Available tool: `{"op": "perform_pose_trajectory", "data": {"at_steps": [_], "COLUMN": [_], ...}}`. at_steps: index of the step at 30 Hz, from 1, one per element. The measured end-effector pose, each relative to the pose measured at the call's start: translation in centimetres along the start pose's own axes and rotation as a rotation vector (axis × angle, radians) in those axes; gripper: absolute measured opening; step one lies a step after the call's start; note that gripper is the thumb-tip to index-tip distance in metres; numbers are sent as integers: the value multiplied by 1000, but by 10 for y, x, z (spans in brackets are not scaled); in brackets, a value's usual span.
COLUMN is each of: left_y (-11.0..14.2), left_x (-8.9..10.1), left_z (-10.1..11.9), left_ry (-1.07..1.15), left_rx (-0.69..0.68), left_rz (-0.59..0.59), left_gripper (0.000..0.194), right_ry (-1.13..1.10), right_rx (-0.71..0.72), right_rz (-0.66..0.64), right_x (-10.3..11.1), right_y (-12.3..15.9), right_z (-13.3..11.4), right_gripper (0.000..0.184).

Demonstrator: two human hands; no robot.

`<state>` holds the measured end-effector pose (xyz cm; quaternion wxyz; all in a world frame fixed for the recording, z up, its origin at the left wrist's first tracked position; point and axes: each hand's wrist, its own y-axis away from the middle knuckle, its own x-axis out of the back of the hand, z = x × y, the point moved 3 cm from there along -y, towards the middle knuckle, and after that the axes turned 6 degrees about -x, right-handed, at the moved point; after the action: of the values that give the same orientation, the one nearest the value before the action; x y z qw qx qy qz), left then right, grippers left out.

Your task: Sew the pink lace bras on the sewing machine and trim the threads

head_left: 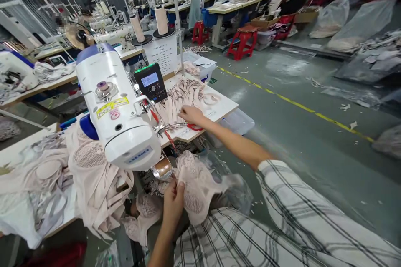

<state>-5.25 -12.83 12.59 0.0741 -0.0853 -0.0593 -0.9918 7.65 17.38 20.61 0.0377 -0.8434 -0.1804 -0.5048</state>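
My left hand (173, 200) pinches the edge of a pale pink lace bra (196, 187), close below the front end of a white sewing machine (125, 104). The bra hangs over my lap, and a part of it lies left of my wrist. My right hand (191, 116) reaches over the white table to a pile of pale pink straps (178, 94), its fingers curled at the near side of the pile. Whether a strap is between those fingers I cannot make out. Beside that hand lie scissors with red handles (196, 127).
More pink bras (90, 175) are heaped left of the machine. A control panel (150, 83) and thread cones (161, 20) stand behind it. Red stools (242, 42), plastic bags (360, 25) and other people at sewing tables are farther off. Yellow tape (282, 96) crosses the floor.
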Motion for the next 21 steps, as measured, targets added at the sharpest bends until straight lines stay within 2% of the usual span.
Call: {"op": "perform_pose_trajectory", "data": {"at_steps": [2,4,6,9,13,16,19,21], "left_y": [9,16,22,25,24,19,14,13], "left_x": [-5,-7,-7,-2,1,1,4,5], "left_z": [8,16,21,27,33,40,51,62], "left_ry": [-45,-87,-126,-176,-249,-273,-295,-319], "left_rx": [-24,-55,-78,-95,-140,-181,-246,-294], "left_rz": [34,55,57,59,43,48,104,103], "left_gripper": [42,43,44,43,42,26,39,35], "right_ry": [-17,-38,-74,-174,-386,-608,-841,-957], "right_rx": [-65,-119,-155,-170,-148,-88,7,62], "right_rz": [24,19,31,87,130,97,-16,-122], "right_x": [-5,-11,-16,-20,-11,0,-1,-13], "right_y": [-40,-66,-80,-83,-75,-60,-23,18], "right_z": [-10,-16,-15,-5,8,7,-2,-12], "right_gripper": [37,37,36,37,35,33,36,40]}}
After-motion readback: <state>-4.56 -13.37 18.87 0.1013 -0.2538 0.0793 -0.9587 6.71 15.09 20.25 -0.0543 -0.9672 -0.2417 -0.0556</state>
